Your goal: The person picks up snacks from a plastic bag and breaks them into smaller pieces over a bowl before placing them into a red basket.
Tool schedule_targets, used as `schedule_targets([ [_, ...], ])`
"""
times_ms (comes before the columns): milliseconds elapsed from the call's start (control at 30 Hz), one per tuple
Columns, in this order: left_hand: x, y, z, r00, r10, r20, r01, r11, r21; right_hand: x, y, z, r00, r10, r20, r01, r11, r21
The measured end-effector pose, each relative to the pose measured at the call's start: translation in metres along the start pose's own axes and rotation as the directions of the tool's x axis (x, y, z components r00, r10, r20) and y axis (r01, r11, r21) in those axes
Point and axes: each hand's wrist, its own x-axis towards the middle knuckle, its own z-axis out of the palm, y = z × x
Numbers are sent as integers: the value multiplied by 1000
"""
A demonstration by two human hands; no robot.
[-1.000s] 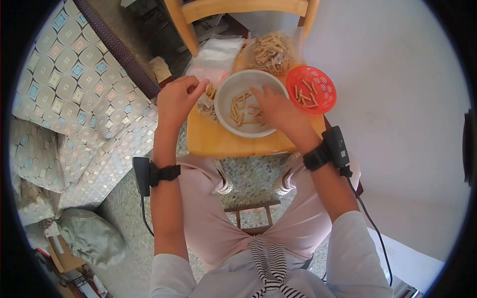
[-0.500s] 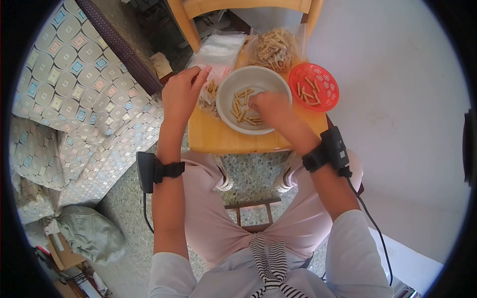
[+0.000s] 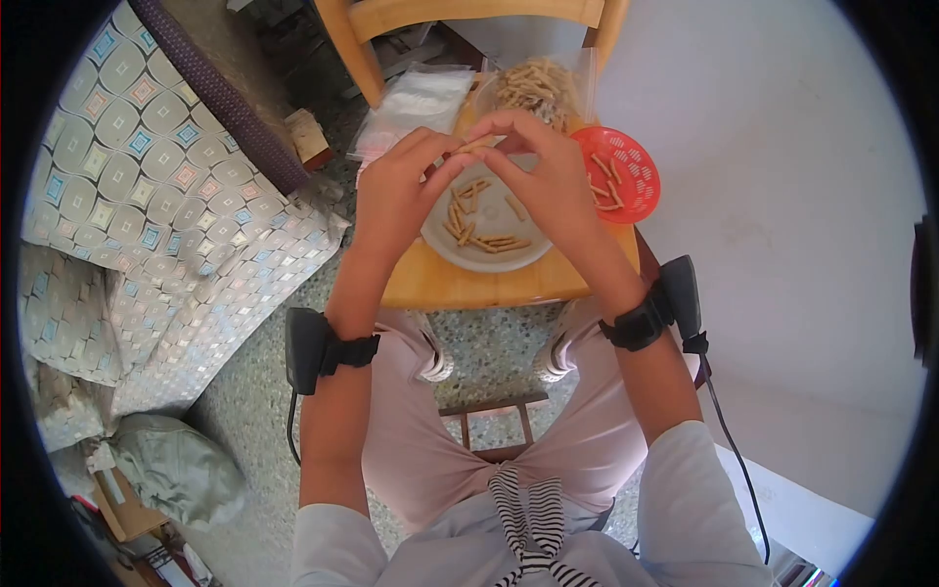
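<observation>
Above the grey-white bowl, my left hand and my right hand meet fingertip to fingertip. Both pinch the ends of one thin tan stick-like piece, which looks like dried root. Several similar pieces lie scattered on the bowl's bottom. To the right, a red perforated plastic basket holds several more, partly behind my right hand. Behind my hands stands a clear plastic bag full of these pieces. The spot left of the bowl is hidden by my left hand.
A wooden chair serves as the work surface. Flat clear plastic bags lie at its back left. Patterned cloth covers furniture on the left, and a white wall is on the right. Cables hang from both wrist devices.
My right hand has risen out of the bowl with a piece. My left hand has moved right to meet it, and both now hold the piece.
</observation>
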Motion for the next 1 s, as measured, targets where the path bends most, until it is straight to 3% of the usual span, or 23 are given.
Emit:
schedule_targets([
  [100,-1,0,0,1000,19,-16,-20,998,-58,0,-3,0,996,-85,6,84,993,77],
  [233,-2,-1,0,999,43,28,-43,999,-4,-3,-4,-2,987,-152,56,155,986,-63],
  [333,0,-1,0,999,43,-16,-43,999,-32,-3,-10,-2,992,-126,11,126,980,-153],
  [400,1,1,-5,988,2,-155,-25,989,-148,-2,-10,-5,994,-104,-38,94,975,-203],
  [467,0,1,-12,985,13,-171,-37,990,-135,1,2,-10,966,-257,9,238,879,-413],
  [500,-1,1,-14,982,24,-188,-47,991,-122,3,7,-11,966,-257,9,238,879,-414],
  [567,-2,3,-14,984,34,-177,-56,991,-122,2,18,-11,916,-386,111,385,766,-515],
  [700,-3,5,-10,985,73,-158,-94,987,-132,-2,19,-4,918,-372,135,388,778,-494],
  [867,-2,6,-8,986,90,-143,-102,992,-80,-3,4,-7,985,-168,-33,134,875,-465],
  [1000,-2,4,-3,974,155,-164,-165,985,-48,-1,8,-9,959,-262,106,281,850,-445],
])
